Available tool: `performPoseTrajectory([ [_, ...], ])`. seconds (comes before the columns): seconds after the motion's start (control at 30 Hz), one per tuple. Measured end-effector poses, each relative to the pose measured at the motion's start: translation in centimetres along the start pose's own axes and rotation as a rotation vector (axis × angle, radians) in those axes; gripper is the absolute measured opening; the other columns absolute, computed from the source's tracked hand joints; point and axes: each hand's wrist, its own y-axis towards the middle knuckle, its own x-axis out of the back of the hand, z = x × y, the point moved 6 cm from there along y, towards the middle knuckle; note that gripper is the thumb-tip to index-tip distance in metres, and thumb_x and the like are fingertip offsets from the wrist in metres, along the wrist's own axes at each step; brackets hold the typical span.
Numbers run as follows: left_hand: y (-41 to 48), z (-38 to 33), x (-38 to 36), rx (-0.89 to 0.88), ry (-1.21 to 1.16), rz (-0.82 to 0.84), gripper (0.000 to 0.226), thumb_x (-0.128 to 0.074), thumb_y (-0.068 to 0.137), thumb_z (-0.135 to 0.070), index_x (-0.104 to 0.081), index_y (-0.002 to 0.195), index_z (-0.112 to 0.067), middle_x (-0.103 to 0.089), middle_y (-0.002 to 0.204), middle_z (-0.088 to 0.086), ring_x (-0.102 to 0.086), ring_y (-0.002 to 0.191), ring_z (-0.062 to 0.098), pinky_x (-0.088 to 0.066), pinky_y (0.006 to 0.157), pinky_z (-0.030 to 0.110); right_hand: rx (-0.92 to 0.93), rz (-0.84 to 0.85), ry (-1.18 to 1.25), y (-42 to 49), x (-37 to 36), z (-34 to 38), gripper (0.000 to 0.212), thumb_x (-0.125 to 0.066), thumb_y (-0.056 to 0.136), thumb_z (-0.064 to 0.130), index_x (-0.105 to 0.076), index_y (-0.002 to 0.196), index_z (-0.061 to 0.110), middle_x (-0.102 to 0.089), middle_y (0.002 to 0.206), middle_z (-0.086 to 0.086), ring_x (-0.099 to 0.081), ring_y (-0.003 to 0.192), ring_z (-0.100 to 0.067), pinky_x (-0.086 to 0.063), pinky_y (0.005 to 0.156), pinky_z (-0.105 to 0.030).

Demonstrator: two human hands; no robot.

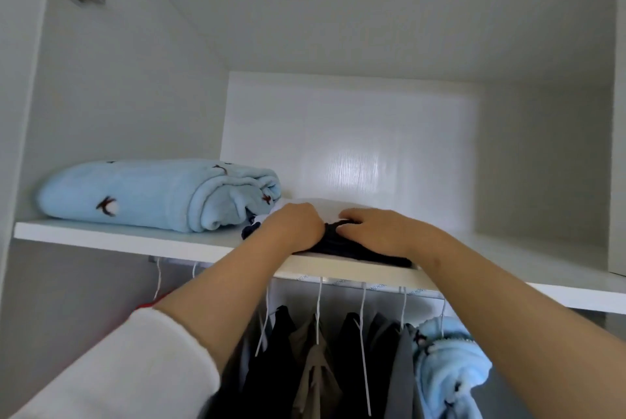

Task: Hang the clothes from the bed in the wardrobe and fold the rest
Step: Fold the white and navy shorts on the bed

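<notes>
On wardrobe shelf (101,237): left hand (294,225) and right hand (376,232), fingers curled, grip folded dark garment (342,247) between them.

The only lettering sits on the hanging rail (342,282), the metal bar fixed just under the front edge of the wardrobe shelf (101,232). Small grey capitals repeat along it; near the middle, between the white hanger hooks, a fragment reads roughly "NG HONG", and a similar fragment shows farther right. The characters are blurred and partly cut off by the shelf edge, so the full word cannot be made out. No other text, number or label is readable.
</notes>
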Motion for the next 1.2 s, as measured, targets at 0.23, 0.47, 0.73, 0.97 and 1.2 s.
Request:
performPoseTrajectory([
  [0.23, 0.1, 4.0, 0.5, 0.040, 0.006, 0.050, 0.036, -0.021, 0.102, -0.009, -0.049, 0.122, 0.001, -0.052, 0.127, 0.013, -0.051, 0.114, 0.025, -0.037, 0.091, 0.028, 0.039, -0.042, 0.027, 1.3, -1.4, 1.6, 0.049, -0.031, 0.099, 0.042, -0.032, 0.144, 0.024, -0.037, 0.149, -0.002, -0.037, 0.132, -0.022, -0.029, 0.101, -0.029],
  [0.47, 0.4, 5.6, 0.6, 0.057, 0.078, 0.017, 0.038, -0.027, 0.101, -0.024, -0.052, 0.126, -0.008, -0.053, 0.130, 0.013, -0.049, 0.120, 0.029, -0.039, 0.098, 0.037, 0.019, -0.070, 0.016, 1.8, -1.9, 1.9, 0.050, -0.029, 0.098, 0.045, -0.029, 0.145, 0.029, -0.038, 0.148, 0.000, -0.039, 0.131, -0.022, -0.031, 0.098, -0.029],
  [0.73, -1.1, 5.2, 0.7, -0.135, 0.016, 0.006, 0.039, -0.026, 0.096, -0.031, -0.050, 0.126, -0.028, -0.056, 0.124, 0.002, -0.051, 0.107, 0.020, -0.042, 0.092, 0.037, -0.184, -0.222, -0.170, 0.6, -1.6, 1.5, 0.049, -0.025, 0.094, 0.057, -0.037, 0.136, 0.035, -0.055, 0.126, 0.000, -0.052, 0.102, -0.023, -0.038, 0.077, -0.035],
  [0.97, -2.2, 5.6, 1.1, -0.179, 0.081, -0.039, 0.041, -0.022, 0.097, -0.029, -0.050, 0.126, -0.023, -0.057, 0.123, 0.006, -0.048, 0.095, 0.020, -0.036, 0.076, 0.032, -0.278, -0.322, -0.144, -0.6, -2.4, 2.8, 0.042, -0.024, 0.096, 0.048, -0.044, 0.129, 0.033, -0.055, 0.123, -0.001, -0.048, 0.109, -0.027, -0.031, 0.074, -0.034],
  [1.2, -3.9, 5.8, 1.2, -0.210, 0.083, -0.216, 0.038, -0.021, 0.094, -0.032, -0.055, 0.110, -0.026, -0.060, 0.094, 0.001, -0.052, 0.079, 0.019, -0.035, 0.066, 0.030, -0.367, -0.552, -0.224, -2.7, -2.9, 3.8, 0.039, -0.023, 0.095, 0.036, -0.048, 0.125, 0.033, -0.055, 0.119, 0.000, -0.048, 0.108, -0.026, -0.027, 0.083, -0.038],
])
